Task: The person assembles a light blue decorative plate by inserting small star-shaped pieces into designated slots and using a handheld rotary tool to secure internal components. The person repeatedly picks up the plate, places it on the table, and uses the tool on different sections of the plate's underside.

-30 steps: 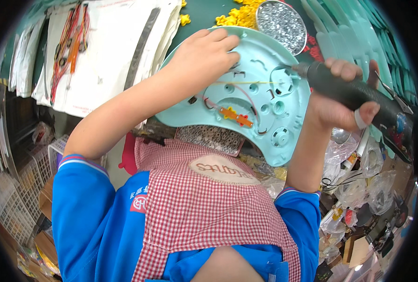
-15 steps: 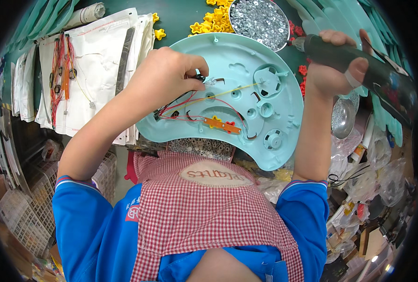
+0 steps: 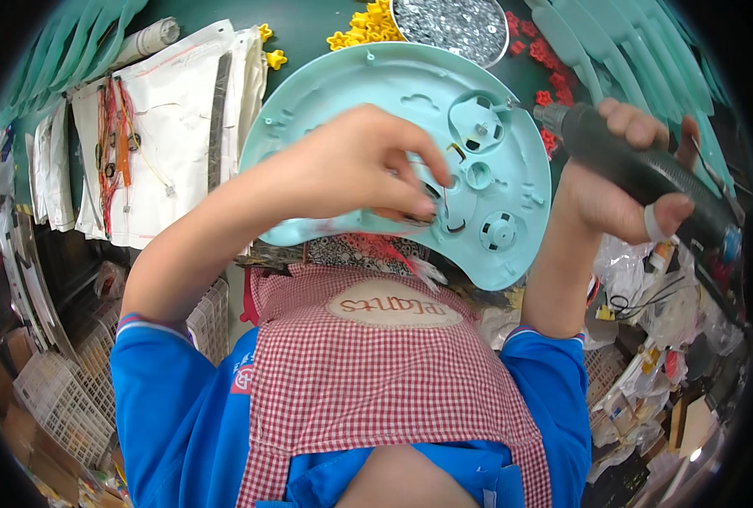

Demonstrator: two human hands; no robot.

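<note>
On the table (image 3: 302, 24), the turquoise shell (image 3: 402, 80) looks unfinished, blurred red wires (image 3: 378, 245) trailing over its near edge below the half-curled left hand (image 3: 359, 157), whose hold I cannot tell, while the right hand (image 3: 595, 196) wraps 1 black power screwdriver (image 3: 626, 162), not driving anything.

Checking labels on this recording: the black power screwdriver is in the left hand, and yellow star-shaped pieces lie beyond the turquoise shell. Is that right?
Only the hand is wrong: in the head view, the right hand holds the black power screwdriver, while the left hand is over the turquoise shell. The yellow star-shaped pieces do lie beyond the shell.
</note>
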